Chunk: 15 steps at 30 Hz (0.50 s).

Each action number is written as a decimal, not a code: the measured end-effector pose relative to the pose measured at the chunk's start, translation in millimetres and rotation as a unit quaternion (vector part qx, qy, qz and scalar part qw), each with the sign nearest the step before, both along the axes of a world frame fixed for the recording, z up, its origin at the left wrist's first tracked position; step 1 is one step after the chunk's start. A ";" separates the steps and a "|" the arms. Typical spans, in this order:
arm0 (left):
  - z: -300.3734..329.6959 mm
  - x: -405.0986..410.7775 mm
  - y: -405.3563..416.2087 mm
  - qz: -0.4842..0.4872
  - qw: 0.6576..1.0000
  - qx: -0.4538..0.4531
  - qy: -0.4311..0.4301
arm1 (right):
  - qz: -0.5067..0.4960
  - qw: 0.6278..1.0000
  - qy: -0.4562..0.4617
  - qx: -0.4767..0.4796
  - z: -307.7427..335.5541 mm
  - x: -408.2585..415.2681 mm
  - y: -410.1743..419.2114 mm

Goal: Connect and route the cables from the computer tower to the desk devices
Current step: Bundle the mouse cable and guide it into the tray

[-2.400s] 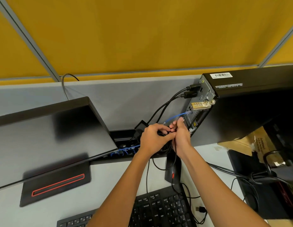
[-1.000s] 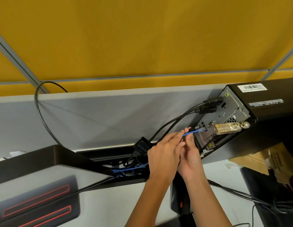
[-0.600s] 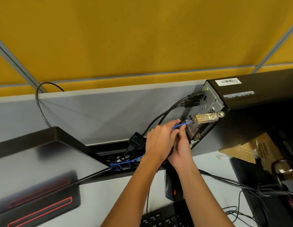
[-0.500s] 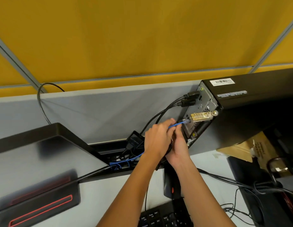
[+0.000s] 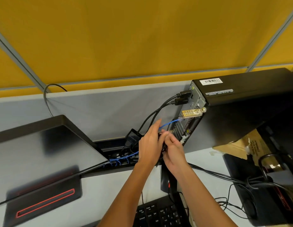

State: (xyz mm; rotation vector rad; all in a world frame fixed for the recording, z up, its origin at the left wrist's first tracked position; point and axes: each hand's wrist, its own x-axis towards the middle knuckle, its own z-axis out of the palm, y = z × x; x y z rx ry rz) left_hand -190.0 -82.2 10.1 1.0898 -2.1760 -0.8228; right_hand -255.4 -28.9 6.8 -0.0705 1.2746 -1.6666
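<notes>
At the desk's back edge, our left hand [image 5: 150, 145], fingers straight, and right hand [image 5: 172, 149], pinching a black lead, work behind the computer tower [image 5: 240, 108]; its blue cable [image 5: 168, 124] is plugged in, other leads still loose.

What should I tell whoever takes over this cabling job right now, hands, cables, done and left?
Left hand: fingers straight, against the blue cable. Right hand: fingers curled on black cables by the tower's rear; what it pinches is hidden.
Computer tower stands on the desk, rear facing left. Two black plugs sit in its upper ports; the blue cable reaches a port under the brass lock.
Done: those three look plugged.
Left: probably the loose black cables by the keyboard and the bundle in the tray.
</notes>
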 end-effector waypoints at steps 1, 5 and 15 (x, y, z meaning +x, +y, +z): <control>-0.9 5.6 4.3 -0.009 1.000 0.008 -0.003 | -0.012 1.000 -0.010 0.004 1.1 0.9 -1.4; -19.1 39.7 28.9 -0.018 0.999 0.049 0.007 | -0.083 0.993 -0.084 -0.007 5.1 0.0 -9.7; -61.3 117.0 21.6 0.107 0.992 0.072 0.004 | -0.041 0.996 0.023 0.080 5.3 5.3 -16.7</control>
